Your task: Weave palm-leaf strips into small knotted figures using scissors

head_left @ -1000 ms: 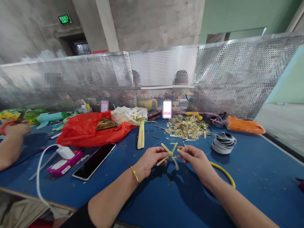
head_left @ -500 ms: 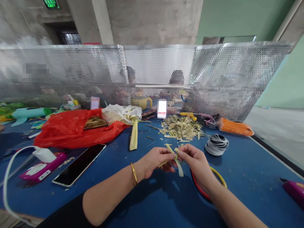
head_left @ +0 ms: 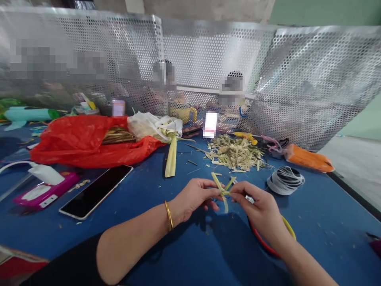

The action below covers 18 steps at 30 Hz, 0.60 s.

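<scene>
Pale green plant-leaf strips (head_left: 218,183) cross one another in front of me, their loose ends pointing several ways. My left hand (head_left: 198,198), a gold bangle at its wrist, pinches the strips near the crossing between thumb and forefinger. From the other side my right hand (head_left: 257,202) is closed on one strip end with thumb and fingertips. Something small and silvery (head_left: 249,199) shows at the right fingers; its kind is unclear. Below the right wrist lies a red and yellow ring (head_left: 289,227), partly hidden. Both hands are held over the blue table (head_left: 184,250).
Behind the hands lie a heap of dry leaf scraps (head_left: 236,153), a folded leaf piece (head_left: 170,159) and a spool of white string (head_left: 285,180). A red plastic bag (head_left: 71,139), phone (head_left: 97,192) and purple power strip (head_left: 44,194) are left. A perforated metal screen (head_left: 208,59) stands behind.
The view has tilted downward. My right fingers have drawn slightly away to the right, with a strip now stretched between the hands; the crossing is more open to view.
</scene>
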### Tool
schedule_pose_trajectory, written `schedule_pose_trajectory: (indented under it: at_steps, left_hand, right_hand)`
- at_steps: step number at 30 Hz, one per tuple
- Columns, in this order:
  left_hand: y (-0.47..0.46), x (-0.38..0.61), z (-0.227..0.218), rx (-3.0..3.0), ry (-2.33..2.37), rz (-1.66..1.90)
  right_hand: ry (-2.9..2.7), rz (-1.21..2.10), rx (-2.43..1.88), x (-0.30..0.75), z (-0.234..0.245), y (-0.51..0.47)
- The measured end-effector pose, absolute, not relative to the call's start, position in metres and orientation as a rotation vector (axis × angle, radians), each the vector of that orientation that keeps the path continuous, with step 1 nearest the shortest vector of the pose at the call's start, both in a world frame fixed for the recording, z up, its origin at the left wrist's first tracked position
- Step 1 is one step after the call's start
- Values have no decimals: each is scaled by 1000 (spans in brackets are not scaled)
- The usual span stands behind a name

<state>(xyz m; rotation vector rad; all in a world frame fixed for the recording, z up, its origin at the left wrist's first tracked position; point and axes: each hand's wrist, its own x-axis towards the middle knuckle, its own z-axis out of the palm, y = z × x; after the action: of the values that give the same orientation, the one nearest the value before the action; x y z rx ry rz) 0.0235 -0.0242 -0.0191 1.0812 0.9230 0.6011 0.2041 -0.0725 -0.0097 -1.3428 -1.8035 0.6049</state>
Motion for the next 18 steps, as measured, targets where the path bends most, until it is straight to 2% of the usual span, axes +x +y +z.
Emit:
schedule_pose_trajectory:
  at_steps: [18]
  left_hand:
    - [-31,26,-21,1193,866,578]
  right_hand:
    - [-1679,798,-1541,197,-14,-73]
